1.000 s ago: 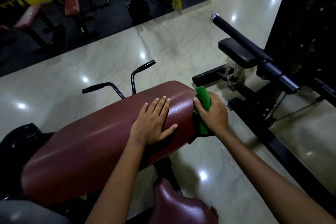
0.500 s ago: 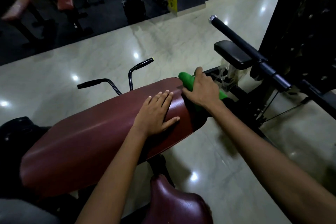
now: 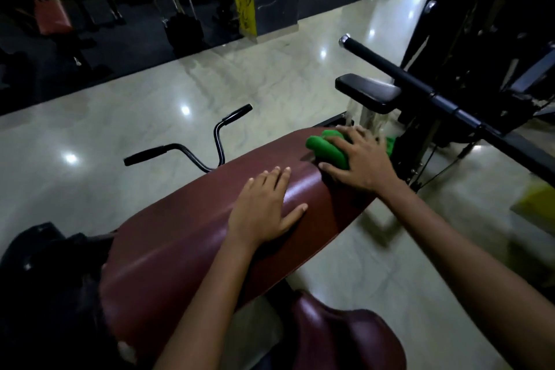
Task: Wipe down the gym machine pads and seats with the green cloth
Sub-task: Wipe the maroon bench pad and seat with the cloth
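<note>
A long maroon pad [image 3: 186,243] slants across the middle of the view. My left hand [image 3: 264,207] rests flat on its upper surface, fingers straight. At the pad's far right end lies a bunched green cloth [image 3: 327,150], and my right hand [image 3: 360,162] covers it and presses it against the pad, thumb curled under the cloth's near side. A small maroon seat [image 3: 339,339] sits below, near the bottom edge.
Two black handlebars [image 3: 192,153] rise behind the pad. To the right stand a black padded rest [image 3: 369,93], a long black bar [image 3: 405,78] and a dark machine frame [image 3: 480,24]. Pale glossy floor [image 3: 120,129] surrounds the machine; other equipment stands in the dark background.
My right hand carried the green cloth from the pad's lower right edge up over its end onto the top. My left hand stayed flat on the pad.
</note>
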A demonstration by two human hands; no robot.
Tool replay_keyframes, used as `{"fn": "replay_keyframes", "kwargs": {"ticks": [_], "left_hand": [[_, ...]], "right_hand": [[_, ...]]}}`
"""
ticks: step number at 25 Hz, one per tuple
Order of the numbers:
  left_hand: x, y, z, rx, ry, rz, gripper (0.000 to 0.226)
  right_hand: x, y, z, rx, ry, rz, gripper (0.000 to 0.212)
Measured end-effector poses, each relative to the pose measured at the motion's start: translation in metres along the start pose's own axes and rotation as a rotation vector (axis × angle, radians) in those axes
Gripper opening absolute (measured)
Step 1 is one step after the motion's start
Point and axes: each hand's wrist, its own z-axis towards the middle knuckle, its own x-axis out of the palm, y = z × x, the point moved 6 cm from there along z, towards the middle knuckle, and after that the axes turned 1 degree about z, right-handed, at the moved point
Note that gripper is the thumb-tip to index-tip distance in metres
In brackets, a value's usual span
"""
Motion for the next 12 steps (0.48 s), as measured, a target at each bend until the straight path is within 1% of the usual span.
{"fn": "replay_keyframes", "kwargs": {"ticks": [2, 4, 9, 12], "left_hand": [[-0.001, 0.001, -0.001, -0.018, 0.025, 0.003, 0.083], [0.002, -0.001, -0.004, -0.006, 0.055, 0.002, 0.084], [0.006, -0.004, 0.000, 0.007, 0.048, 0.017, 0.077], [0.008, -0.008, -0.001, 0.015, 0.034, 0.005, 0.077]], "right_hand": [[0.000, 0.003, -0.002, 0.068, -0.030, -0.044, 0.073], [-0.001, 0.004, -0.004, 0.084, -0.055, -0.078, 0.071], [-0.003, 0.003, -0.005, 0.113, -0.018, -0.125, 0.072], [-0.003, 0.003, -0.011, 0.143, -0.035, -0.149, 0.060]]}}
